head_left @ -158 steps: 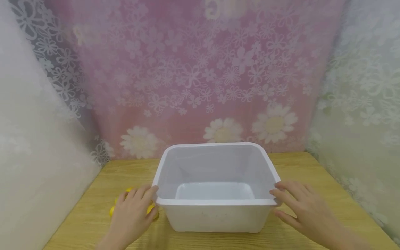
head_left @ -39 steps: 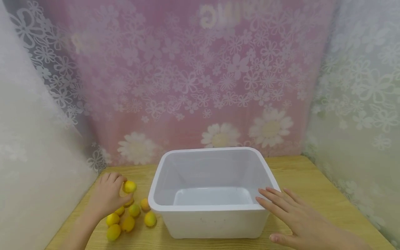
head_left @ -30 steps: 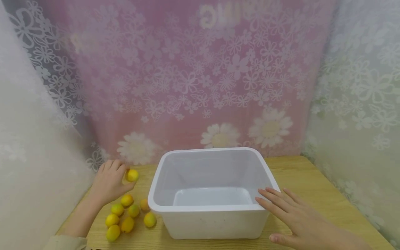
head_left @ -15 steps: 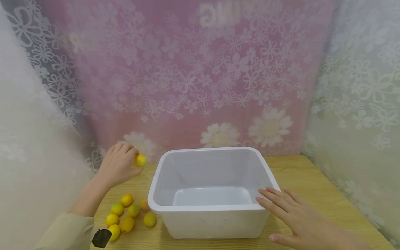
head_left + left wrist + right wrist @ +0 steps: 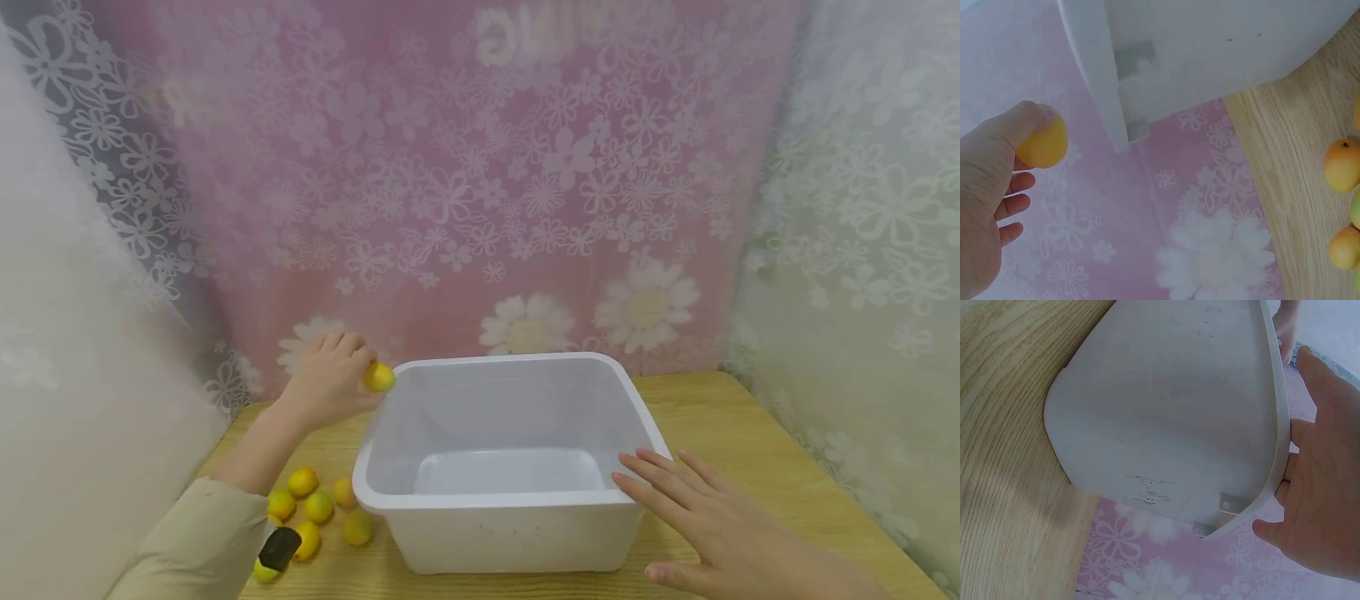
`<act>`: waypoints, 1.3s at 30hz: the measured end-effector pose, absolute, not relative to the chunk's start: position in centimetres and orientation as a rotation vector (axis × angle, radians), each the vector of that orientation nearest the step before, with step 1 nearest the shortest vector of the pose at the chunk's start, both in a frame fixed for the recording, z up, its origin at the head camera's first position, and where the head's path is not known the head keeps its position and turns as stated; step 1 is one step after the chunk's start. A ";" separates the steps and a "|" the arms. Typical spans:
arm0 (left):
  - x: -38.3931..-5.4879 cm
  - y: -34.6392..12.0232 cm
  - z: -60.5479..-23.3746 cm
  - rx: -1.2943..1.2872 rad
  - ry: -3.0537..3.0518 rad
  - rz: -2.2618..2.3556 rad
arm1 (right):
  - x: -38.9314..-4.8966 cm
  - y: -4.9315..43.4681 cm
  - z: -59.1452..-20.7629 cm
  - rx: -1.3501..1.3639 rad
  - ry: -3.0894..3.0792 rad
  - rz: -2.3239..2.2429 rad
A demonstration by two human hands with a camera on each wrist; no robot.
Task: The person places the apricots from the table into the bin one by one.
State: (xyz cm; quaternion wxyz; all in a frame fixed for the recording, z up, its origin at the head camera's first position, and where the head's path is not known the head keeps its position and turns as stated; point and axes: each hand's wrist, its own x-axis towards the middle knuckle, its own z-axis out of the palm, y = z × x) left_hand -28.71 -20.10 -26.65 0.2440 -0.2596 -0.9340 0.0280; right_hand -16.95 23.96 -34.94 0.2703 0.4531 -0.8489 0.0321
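Observation:
My left hand (image 5: 333, 379) pinches a yellow apricot (image 5: 380, 377) between thumb and fingers, at the rear left corner of a white plastic tub (image 5: 517, 537). In the left wrist view the thumb presses on the apricot (image 5: 1044, 144), while the other fingers curl loosely below it. Over the tub's right rim lie the extended fingers of my right hand (image 5: 712, 517), its thumb spread apart. The right wrist view has that hand (image 5: 1329, 469) along the rim of the tub (image 5: 1166, 419). Inside the tub, the visible floor is bare.
Several more apricots (image 5: 318, 507) lie on the wooden table (image 5: 720, 417) left of the tub, some partly hidden by my left sleeve (image 5: 198, 533) and a black device (image 5: 280, 548) at the wrist. A pink flowered curtain (image 5: 450, 208) hangs behind the table, with pale sheets at both sides.
My left hand has let go of the tub's rim, picked an apricot from the group, raised it and carried it right to the tub's corner. The right hand has barely moved lately.

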 end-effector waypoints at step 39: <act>-27.7 -22.5 -30.0 -0.699 -2.438 0.113 | -17.1 24.1 -35.3 1.221 -2.295 0.143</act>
